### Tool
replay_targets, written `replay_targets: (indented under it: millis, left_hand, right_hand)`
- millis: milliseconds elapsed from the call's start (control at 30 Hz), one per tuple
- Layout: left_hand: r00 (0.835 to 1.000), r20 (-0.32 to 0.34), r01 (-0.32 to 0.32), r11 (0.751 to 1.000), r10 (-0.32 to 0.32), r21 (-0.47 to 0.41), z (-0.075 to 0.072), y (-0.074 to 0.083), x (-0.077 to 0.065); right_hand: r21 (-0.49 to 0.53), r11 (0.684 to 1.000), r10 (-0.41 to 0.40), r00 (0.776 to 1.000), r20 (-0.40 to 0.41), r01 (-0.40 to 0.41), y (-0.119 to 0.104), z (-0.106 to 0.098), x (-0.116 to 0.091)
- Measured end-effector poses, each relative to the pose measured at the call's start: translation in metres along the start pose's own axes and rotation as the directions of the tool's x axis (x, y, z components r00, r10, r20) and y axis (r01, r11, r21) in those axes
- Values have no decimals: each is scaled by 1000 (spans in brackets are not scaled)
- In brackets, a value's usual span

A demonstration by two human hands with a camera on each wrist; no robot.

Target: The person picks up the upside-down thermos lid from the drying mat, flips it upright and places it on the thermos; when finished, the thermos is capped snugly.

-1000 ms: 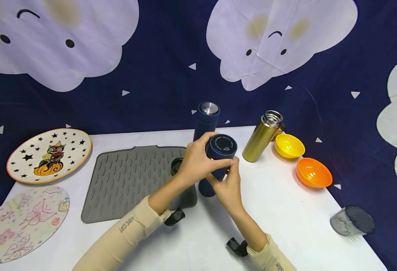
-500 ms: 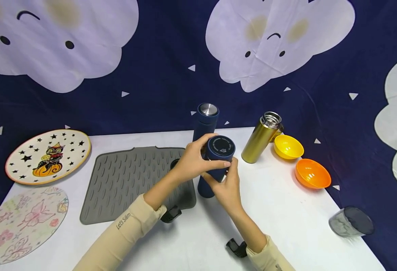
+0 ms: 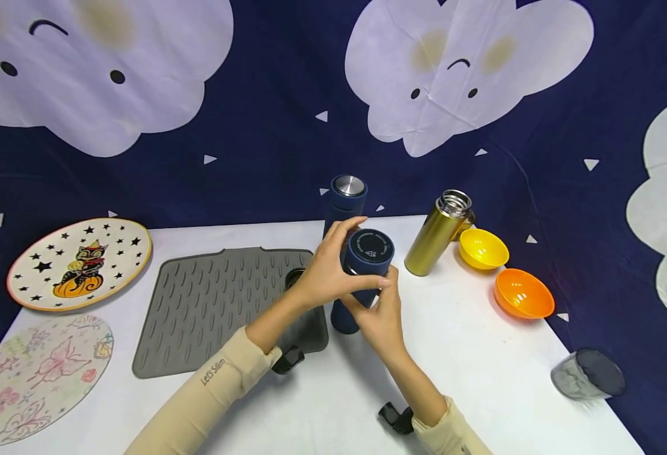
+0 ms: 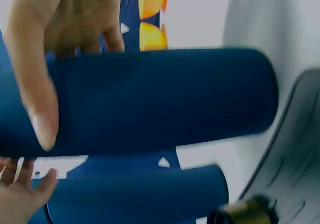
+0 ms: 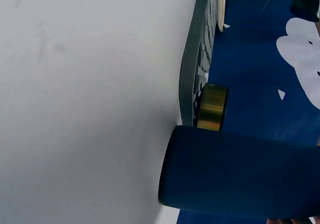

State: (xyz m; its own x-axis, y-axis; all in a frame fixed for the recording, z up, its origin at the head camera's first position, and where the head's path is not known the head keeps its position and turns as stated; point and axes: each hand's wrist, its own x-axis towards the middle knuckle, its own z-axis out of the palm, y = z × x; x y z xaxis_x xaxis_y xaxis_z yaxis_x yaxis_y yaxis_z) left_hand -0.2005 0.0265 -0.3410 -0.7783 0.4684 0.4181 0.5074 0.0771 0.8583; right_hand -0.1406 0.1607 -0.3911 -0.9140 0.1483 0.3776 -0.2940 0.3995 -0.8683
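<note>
Both hands are on a dark blue thermos flask (image 3: 370, 246), whose upper end carries a black disc with printed lettering. My left hand (image 3: 324, 275) grips it near the top, thumb across the front. Lower down, my right hand (image 3: 387, 322) holds its side, with the thumb (image 4: 47, 131) across the body. The flask's smooth lower end (image 5: 172, 179) is close to the table; I cannot tell if it touches. Just behind stands a second blue flask (image 3: 347, 201) with a steel-topped cap, its base hidden by my left hand.
A grey ribbed mat (image 3: 219, 303) bears a gold-sided lid (image 5: 212, 109). An open gold flask (image 3: 431, 240), a yellow bowl (image 3: 483, 248) and an orange bowl (image 3: 523, 294) stand right. A grey cup (image 3: 580, 376) is farther right; a cat plate (image 3: 114, 265) and floral round mat (image 3: 54, 379) lie left.
My left thumb has moved slightly down on the flask, and the printed mark on its disc has shifted a little. The right hand stays nearly still.
</note>
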Motion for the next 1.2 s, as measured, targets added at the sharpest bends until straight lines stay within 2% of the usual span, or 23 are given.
replay_targets:
  millis: [100, 233, 367, 433, 567, 733, 800, 867, 933, 1033, 1067, 1133, 1200]
  left_hand:
    - [999, -23, -38, 998, 37, -41, 2, 0, 0]
    - [999, 51, -12, 992, 19, -124, -1, -1, 1]
    - [997, 74, -6, 993, 15, -116, -2, 1, 2]
    - [998, 39, -36, 995, 40, -97, 0, 2, 3]
    - [992, -96, -84, 996, 86, 25, 6, 5, 3]
    - [964, -248, -42, 974, 97, 221, 20, 9, 1]
    - [952, -290, -25, 967, 100, 253, 24, 10, 1]
    - [948, -300, -32, 971, 104, 235, 26, 9, 1]
    - [961, -259, -58, 984, 102, 171, 22, 6, 2]
    - [993, -94, -78, 996, 74, -42, 10, 2, 4]
    - [997, -32, -68, 990, 65, -122, 5, 2, 5]
    - [996, 72, -27, 971, 45, -236, -1, 1, 7]
    - [995, 97, 3, 976, 18, -216, -3, 2, 7]
  right_hand:
    - [-9, 1000, 9, 1000, 0, -9, 0, 0, -1]
    - [-10, 1000, 21, 1000, -1, -21, 0, 0, -1]
    - [-8, 1000, 22, 1000, -3, -22, 0, 0, -1]
    - [-8, 1000, 20, 1000, 0, -20, 0, 0, -1]
    - [0, 1000, 7, 1000, 3, -7, 1, 1, -1]
    - [14, 1000, -11, 1000, -12, 11, 2, 2, -1]
    - [5, 1000, -20, 1000, -15, 20, 2, 2, -1]
    - [-1, 1000, -22, 1000, -10, 22, 2, 2, -1]
    - [-6, 1000, -27, 1000, 0, 27, 2, 1, -1]
    - [-5, 1000, -21, 1000, 23, 21, 0, -1, -1]
    - [-4, 1000, -20, 999, 31, 20, 0, -2, -1]
    - [2, 1000, -16, 999, 47, 16, -1, -3, -1]
    - [13, 1000, -10, 999, 53, 10, -1, -3, 0]
